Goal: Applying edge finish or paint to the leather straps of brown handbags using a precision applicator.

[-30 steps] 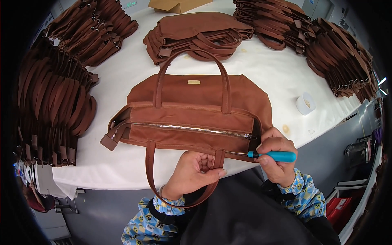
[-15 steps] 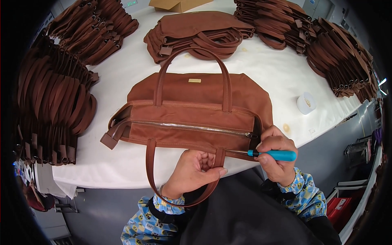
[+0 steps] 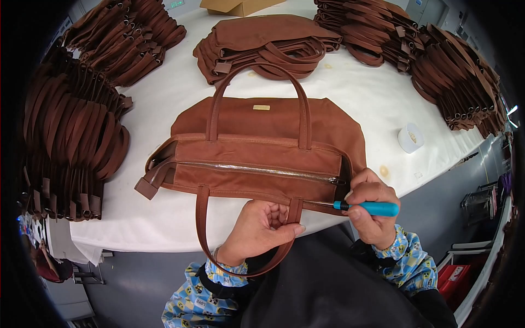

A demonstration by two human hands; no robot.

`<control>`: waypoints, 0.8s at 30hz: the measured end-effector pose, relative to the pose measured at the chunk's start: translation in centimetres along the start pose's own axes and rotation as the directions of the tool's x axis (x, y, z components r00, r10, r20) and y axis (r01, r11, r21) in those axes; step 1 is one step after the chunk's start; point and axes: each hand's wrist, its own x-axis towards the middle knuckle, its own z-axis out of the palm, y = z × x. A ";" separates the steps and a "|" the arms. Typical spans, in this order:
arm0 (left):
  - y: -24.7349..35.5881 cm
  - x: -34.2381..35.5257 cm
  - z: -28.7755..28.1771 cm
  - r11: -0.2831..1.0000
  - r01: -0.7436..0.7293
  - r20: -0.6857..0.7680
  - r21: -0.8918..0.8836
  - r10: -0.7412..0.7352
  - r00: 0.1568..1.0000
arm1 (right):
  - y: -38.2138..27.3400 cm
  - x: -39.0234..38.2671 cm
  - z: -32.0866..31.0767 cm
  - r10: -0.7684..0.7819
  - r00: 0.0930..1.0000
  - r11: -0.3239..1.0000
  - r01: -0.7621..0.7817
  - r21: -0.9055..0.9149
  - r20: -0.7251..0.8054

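Your clearest lettering is on your left sleeve [image 3: 188, 311]: a pale patch [image 3: 202, 302] in its blue, yellow and white print carries one short word in dark capitals. Nearer your wrist, the left cuff [image 3: 227, 280] shows more letters of that kind, partly lost in the folds. On the brown bag [image 3: 331, 126] in front of you, the small gold plate [image 3: 261, 107] seems to bear marking, too fine for you to read. At the far upper left, you have a green-and-white sign [image 3: 175, 4], its symbols too small to make out. The red box [image 3: 449, 287] at your lower right bears a white label [image 3: 458, 271] with illegible print.
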 end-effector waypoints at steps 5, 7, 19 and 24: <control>0.0 -0.3 0.1 1.000 -0.004 -0.012 -0.007 0.004 1.000 | -0.1 0.0 0.0 -0.014 1.000 1.000 0.014 0.008 0.003; -0.1 -0.2 0.0 1.000 0.000 -0.005 -0.006 0.000 1.000 | -0.1 -0.1 0.0 -0.002 1.000 1.000 0.002 0.012 0.001; -0.2 -0.2 0.0 1.000 -0.008 -0.015 0.021 0.008 1.000 | 0.0 -0.3 0.0 0.012 1.000 1.000 -0.012 0.023 -0.003; 0.0 -0.1 0.1 1.000 -0.013 -0.018 0.001 0.013 1.000 | 0.0 -0.4 0.0 0.027 1.000 0.999 -0.027 0.042 -0.003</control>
